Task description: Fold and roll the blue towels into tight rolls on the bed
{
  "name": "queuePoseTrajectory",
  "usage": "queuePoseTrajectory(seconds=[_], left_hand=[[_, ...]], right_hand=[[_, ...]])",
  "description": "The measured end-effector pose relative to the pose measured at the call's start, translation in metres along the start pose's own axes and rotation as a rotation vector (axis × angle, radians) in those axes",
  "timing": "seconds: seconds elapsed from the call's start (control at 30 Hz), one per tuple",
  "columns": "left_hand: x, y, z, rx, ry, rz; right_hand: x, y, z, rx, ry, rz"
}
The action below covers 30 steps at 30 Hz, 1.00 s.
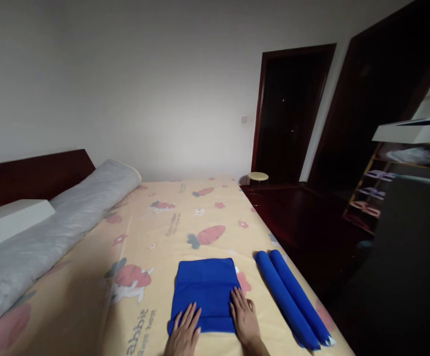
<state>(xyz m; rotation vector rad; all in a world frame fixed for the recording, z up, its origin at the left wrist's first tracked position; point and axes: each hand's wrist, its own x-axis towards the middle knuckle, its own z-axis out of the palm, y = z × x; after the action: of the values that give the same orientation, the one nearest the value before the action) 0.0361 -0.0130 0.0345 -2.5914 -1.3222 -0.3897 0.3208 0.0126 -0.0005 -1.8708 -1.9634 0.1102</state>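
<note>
A bed [144, 237] in a yellow carrot-and-rabbit sheet fills most of the view, with a long bundle of grey bedding [81, 198] along its headboard [33, 165] side. Near the bed's right edge, two blue cloth rolls [282, 296] lie side by side. Just left of them a blue cloth [207, 296] lies flat, a narrow band turned over along its near edge. The left hand [184, 331] rests palm down on its near left corner, fingers extended; the right hand [244, 316] lies along its right edge, fingers likewise stretched out, grasping nothing.
</note>
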Motion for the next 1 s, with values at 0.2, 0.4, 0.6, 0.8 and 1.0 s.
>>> queuePoseTrajectory(seconds=[0.2,0.4,0.6,0.8,1.0], left_hand=[[-0.008,0.004,0.002,0.037,0.032,-0.061],[-0.031,-0.003,0.009,0.033,0.004,-0.102],[-0.029,-0.02,0.003,0.002,-0.074,-0.186],[-0.032,-0.029,0.009,-0.031,-0.063,-0.127],[-0.042,-0.023,0.02,-0.029,0.001,-0.195]], right_hand=[[-0.024,0.002,-0.013,-0.046,0.097,-0.046],[-0.069,0.001,-0.008,-0.017,0.086,-0.206],[-0.061,0.003,-0.019,-0.014,0.095,-0.196],[-0.046,-0.018,-0.045,0.009,0.086,-0.163],[-0.059,-0.024,-0.06,0.083,0.005,-0.134]])
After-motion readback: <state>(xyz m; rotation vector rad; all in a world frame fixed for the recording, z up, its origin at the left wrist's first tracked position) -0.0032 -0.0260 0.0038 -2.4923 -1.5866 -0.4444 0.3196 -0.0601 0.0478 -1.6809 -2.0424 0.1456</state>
